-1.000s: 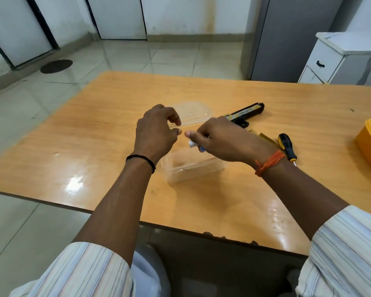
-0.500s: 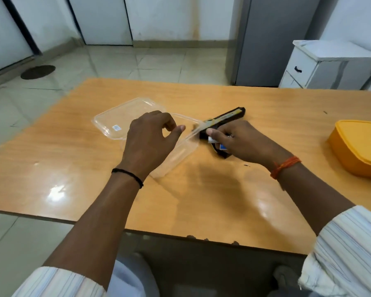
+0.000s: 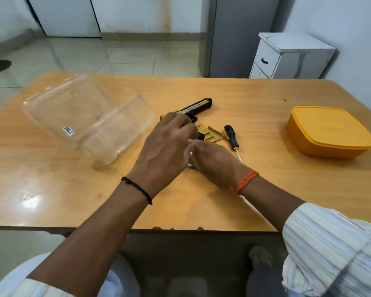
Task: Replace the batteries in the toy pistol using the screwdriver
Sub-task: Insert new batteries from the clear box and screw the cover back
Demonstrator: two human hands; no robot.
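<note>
Left hand [image 3: 167, 144] fingers curl over toy pistol [image 3: 196, 108] grip; whether they hold it, cannot tell. Right hand [image 3: 214, 162] fingers pinch small white-blue battery [image 3: 191, 166]. Screwdriver [image 3: 231, 139] on desk [image 3: 266, 189], just right of them.

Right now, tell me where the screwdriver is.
In the head view, the screwdriver lies on the table, right of the toy pistol, between the right hand and the yellow container.
</note>
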